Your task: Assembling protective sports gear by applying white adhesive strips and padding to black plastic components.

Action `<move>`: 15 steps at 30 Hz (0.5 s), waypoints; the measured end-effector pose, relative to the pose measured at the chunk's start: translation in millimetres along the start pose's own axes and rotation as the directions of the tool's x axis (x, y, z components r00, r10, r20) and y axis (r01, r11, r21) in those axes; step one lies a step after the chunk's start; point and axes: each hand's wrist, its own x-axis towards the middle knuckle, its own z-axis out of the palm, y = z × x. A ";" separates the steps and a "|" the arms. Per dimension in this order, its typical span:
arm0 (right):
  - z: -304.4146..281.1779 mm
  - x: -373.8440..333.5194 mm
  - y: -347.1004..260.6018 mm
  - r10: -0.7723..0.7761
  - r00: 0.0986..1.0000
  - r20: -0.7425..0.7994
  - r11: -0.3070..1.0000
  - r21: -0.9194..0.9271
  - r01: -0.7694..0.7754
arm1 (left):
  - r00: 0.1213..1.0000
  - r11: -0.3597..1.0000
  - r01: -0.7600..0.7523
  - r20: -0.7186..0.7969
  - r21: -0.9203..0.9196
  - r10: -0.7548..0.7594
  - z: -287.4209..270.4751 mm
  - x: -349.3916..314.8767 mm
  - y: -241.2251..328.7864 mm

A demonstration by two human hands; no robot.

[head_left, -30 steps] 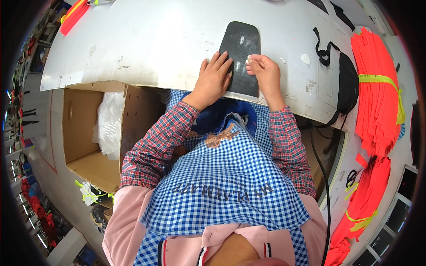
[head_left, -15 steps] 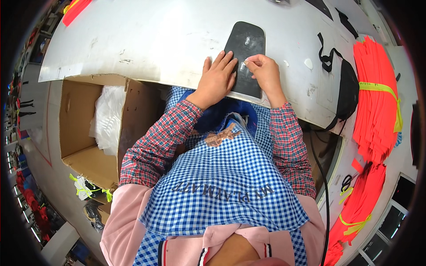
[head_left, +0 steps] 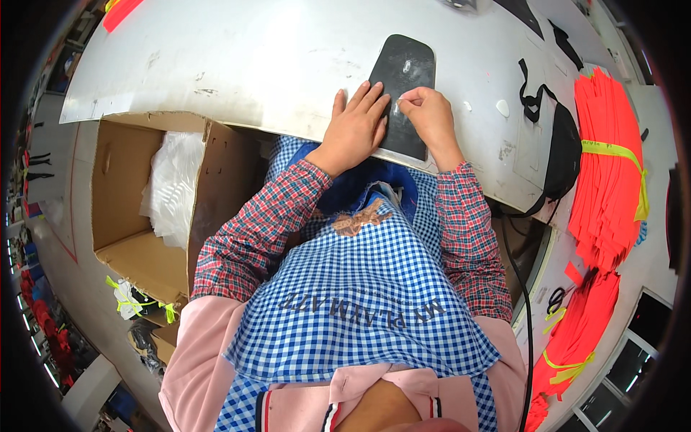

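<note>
Table (head_left: 273,72): black panel (head_left: 408,75), bag (head_left: 565,147), perhaps orange cloth (head_left: 121,14)

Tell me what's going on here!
A person is working at a white table. The left hand lies across the left edge of a black board. The right hand pinches something small and pale over the board, too tiny to make out. An open cardboard box stands to the left.

A cardboard box (head_left: 121,183) (open) holds translucent plastic (head_left: 173,191).
</note>
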 end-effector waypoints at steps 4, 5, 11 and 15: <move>-1.3 0.6 -3.9 0.000 1.000 0.029 0.999 -0.036 0.001 | 1.000 1.000 -0.003 -0.006 0.020 0.003 0.3 -0.6 -0.5; -2.7 0.8 -4.9 0.007 0.996 0.084 0.998 -0.062 -0.002 | 1.000 1.000 0.001 0.001 0.029 -0.001 0.4 -1.1 -0.4; 0.1 3.7 2.6 0.044 0.998 0.047 0.999 0.021 -0.045 | 0.998 0.998 -0.038 -0.048 0.045 0.040 2.0 1.3 -0.3; -0.6 0.4 -2.2 0.001 0.998 0.056 1.000 -0.009 -0.001 | 0.997 0.998 -0.035 -0.064 0.058 0.039 1.3 0.6 -0.9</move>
